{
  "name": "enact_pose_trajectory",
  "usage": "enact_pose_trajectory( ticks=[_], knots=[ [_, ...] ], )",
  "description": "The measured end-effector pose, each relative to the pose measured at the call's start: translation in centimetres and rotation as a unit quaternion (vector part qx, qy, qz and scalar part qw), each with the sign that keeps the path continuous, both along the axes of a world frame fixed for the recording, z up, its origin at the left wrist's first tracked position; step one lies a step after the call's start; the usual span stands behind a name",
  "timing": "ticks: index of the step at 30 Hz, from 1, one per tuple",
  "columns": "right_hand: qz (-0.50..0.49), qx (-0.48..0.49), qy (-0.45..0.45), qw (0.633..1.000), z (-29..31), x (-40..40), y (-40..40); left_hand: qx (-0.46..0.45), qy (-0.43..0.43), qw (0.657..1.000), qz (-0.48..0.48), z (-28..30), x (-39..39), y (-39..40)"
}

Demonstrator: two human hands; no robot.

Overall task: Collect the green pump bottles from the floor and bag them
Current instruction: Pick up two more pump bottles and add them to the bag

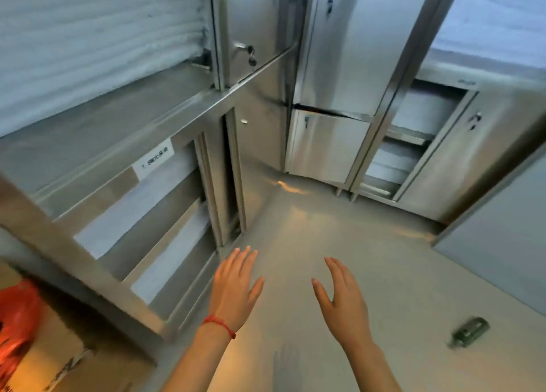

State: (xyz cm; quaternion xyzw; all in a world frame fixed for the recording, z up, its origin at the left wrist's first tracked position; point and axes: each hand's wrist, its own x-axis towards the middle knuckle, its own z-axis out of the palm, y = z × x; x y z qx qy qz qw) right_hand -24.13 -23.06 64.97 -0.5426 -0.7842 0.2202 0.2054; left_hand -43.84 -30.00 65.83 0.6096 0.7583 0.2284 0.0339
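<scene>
Although both hands are held out over the floor [369, 244] with fingers straight and spread wide, neither holds anything, and the one green pump bottle [469, 335] in view lies well off to the right of them. It rests on its side on the floor, blurred, toward the floor's near right part, with its long axis slanting from lower left to upper right; which end carries the pump I cannot tell. The right hand [342, 300] is clearly the nearer of the two: the bottle lies to its right and a little nearer the person, with bare floor between. The left hand [236, 288], with a red string bracelet [220, 325] at the wrist, hovers near the foot of the steel bench [124, 131] on the left, well apart from the bottle.

My judgement is that the coming reach belongs to the right hand, swinging rightward and down, gripping across the slanted body. An orange-red bag [17, 317] shows at the left edge, on the side away from the bottle, so the carry would likely cross in front of the person.
</scene>
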Motion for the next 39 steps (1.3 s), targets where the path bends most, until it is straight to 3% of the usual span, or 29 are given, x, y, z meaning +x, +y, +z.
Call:
enact_pose_trajectory(
  ticks=[13, 26, 32, 39],
  knots=[
    [-0.233, 0.018, -0.01, 0.972, 1.6, 17.2, 9.2, 0.008, 0.019, 0.977, -0.213, 3.2, 14.9, 18.3],
    [-0.498, -0.002, 0.029, 0.867, 1.2, 22.2, 12.7, 0.039, 0.046, 0.876, -0.479, 3.1, 24.7, 33.3],
    [-0.559, -0.016, 0.034, 0.829, 0.2, 25.1, 14.0, 0.023, 0.02, 0.841, -0.54, 1.2, 29.6, 37.5],
    [-0.602, -0.018, 0.036, 0.798, -1.6, 33.6, 18.2, 0.005, 0.007, 0.821, -0.57, -1.4, 38.6, 42.5]
  ],
)
